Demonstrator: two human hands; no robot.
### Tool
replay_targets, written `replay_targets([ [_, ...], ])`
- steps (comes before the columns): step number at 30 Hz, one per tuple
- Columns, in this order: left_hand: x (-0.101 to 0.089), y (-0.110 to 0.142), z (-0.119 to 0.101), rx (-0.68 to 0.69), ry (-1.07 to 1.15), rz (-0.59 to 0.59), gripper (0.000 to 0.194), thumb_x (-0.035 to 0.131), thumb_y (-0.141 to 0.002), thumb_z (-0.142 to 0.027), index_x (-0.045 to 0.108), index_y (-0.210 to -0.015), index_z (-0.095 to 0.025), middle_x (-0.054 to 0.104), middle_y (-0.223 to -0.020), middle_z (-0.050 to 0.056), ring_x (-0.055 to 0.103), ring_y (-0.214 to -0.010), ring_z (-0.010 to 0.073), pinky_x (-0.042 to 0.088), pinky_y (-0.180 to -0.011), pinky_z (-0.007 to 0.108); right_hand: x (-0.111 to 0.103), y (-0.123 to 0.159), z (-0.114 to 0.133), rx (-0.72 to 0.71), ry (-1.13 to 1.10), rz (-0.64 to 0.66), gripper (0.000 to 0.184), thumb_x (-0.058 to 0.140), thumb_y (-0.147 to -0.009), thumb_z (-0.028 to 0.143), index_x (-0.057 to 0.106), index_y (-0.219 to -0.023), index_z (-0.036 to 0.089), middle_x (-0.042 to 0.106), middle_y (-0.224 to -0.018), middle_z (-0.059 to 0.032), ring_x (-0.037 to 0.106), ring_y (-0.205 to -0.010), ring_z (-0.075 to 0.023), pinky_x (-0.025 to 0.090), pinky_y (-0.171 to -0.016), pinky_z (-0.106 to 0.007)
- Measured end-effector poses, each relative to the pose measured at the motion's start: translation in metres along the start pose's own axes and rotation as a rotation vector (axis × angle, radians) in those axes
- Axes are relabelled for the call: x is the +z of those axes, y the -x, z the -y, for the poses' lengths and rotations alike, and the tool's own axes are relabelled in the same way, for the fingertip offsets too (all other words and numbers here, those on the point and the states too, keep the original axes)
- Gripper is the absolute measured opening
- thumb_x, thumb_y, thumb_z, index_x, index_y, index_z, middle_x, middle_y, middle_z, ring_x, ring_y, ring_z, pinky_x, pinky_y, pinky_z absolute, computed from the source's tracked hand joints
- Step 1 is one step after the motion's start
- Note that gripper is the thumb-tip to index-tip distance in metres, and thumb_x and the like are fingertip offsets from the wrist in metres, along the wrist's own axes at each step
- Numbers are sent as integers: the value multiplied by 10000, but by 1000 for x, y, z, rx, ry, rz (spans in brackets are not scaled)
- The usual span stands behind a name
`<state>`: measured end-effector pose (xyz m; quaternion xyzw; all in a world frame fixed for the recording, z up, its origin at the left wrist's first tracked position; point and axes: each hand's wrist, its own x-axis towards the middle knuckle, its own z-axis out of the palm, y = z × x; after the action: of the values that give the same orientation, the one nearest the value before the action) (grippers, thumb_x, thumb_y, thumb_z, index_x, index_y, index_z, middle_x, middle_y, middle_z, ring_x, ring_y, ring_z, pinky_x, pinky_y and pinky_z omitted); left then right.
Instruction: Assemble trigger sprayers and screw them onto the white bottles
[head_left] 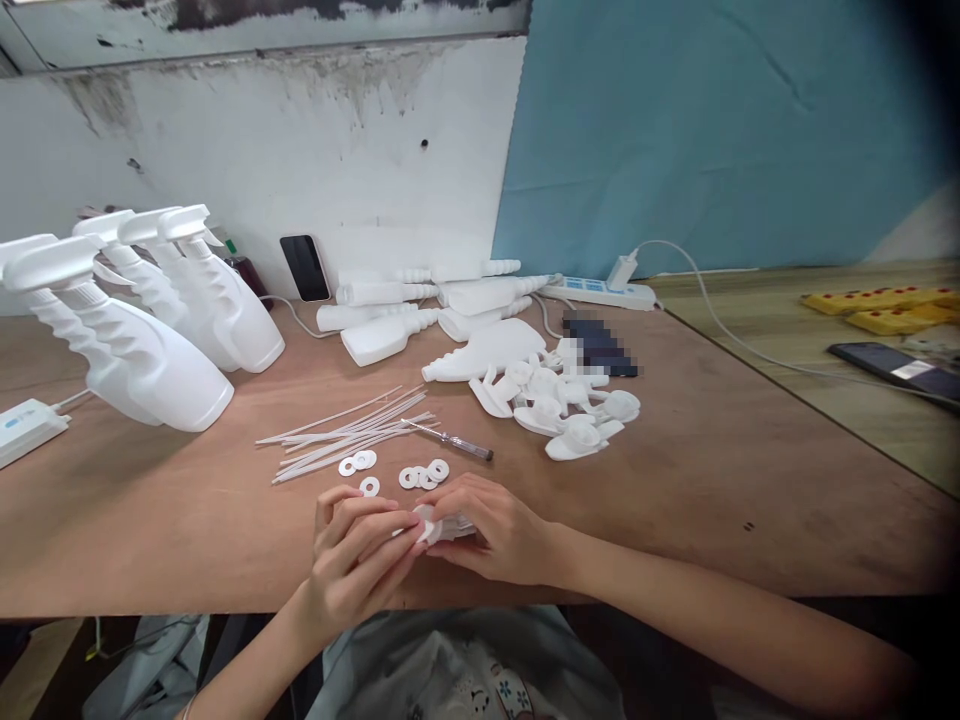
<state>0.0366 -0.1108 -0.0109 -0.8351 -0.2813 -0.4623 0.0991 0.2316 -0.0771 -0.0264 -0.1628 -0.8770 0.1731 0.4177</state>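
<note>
Both my hands meet at the near edge of the brown table (712,470). My right hand (495,530) is wrapped round a white plastic spray head (444,528), mostly hidden by the fingers. My left hand (360,560) pinches at that same piece with its fingertips pressed to it. Just beyond lie several white washers (420,475), a bundle of thin white dip tubes (352,435) and a small screwdriver (454,438). A pile of loose white trigger heads (559,410) sits further right.
Several assembled white spray bottles (150,330) stand at the left. Uncapped white bottles (420,310) lie at the back by a leaning phone (305,268). A power strip (600,292) with a cable is behind; a second table (795,330) at right holds a phone and yellow parts.
</note>
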Motion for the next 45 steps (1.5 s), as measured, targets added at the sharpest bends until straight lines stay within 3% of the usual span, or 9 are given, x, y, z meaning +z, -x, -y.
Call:
replay_targets([
  [13, -2, 0, -1, 66, -80, -49, 129, 627, -797, -84, 669, -873, -179, 710, -745, 14, 583, -735, 166, 390, -719, 351, -1, 0, -1, -5, 13, 6, 225, 600, -835, 223, 481, -1018, 171, 669, -927, -88, 638, -877, -165, 507, -778, -290],
  [19, 0, -2, -2, 86, -148, 3, 114, 679, -769, -190, 669, -882, -198, 710, -765, 24, 596, -762, 186, 372, -750, 374, 0, 0, -1, -14, 2, 16, 204, 583, -831, 180, 479, -1006, 179, 673, -921, -82, 636, -911, -173, 501, -793, -294],
  [22, 1, -1, -3, 91, -162, 0, 149, 691, -740, -166, 661, -884, -191, 710, -763, 23, 603, -768, 189, 372, -766, 377, -1, 0, -1, -17, 14, 21, 175, 563, -841, 192, 482, -996, 182, 673, -930, -85, 636, -908, -173, 501, -791, -297],
  [26, 3, 0, -3, 21, -123, 23, 153, 681, -729, -161, 636, -874, -178, 709, -813, 36, 605, -811, 198, 379, -789, 384, -1, 0, -2, -23, 40, 21, 109, 552, -848, 216, 501, -938, 179, 673, -954, -98, 630, -889, -176, 500, -775, -299],
  [32, 8, 2, 3, -120, 40, 183, 70, 602, -765, -204, 599, -832, -185, 668, -941, 77, 586, -875, 225, 380, -805, 415, -2, 1, -4, -67, 173, 76, 175, 562, -835, 212, 552, -1003, 162, 668, -1013, -85, 599, -848, -182, 493, -763, -307],
  [38, 10, 4, 6, -146, 116, 211, 100, 573, -784, -154, 589, -880, -175, 662, -924, 73, 580, -877, 217, 373, -800, 400, -4, -1, -6, -109, 277, 57, 208, 571, -845, 249, 569, -1037, 170, 678, -1001, -69, 594, -848, -168, 484, -773, -302],
  [45, 9, 4, 6, -138, 204, 205, 124, 568, -797, -134, 600, -904, -186, 658, -906, 63, 576, -804, 183, 394, -753, 356, -4, -2, -7, -137, 228, 73, 162, 575, -858, 259, 601, -990, 168, 681, -994, -68, 614, -859, -156, 484, -761, -286],
])
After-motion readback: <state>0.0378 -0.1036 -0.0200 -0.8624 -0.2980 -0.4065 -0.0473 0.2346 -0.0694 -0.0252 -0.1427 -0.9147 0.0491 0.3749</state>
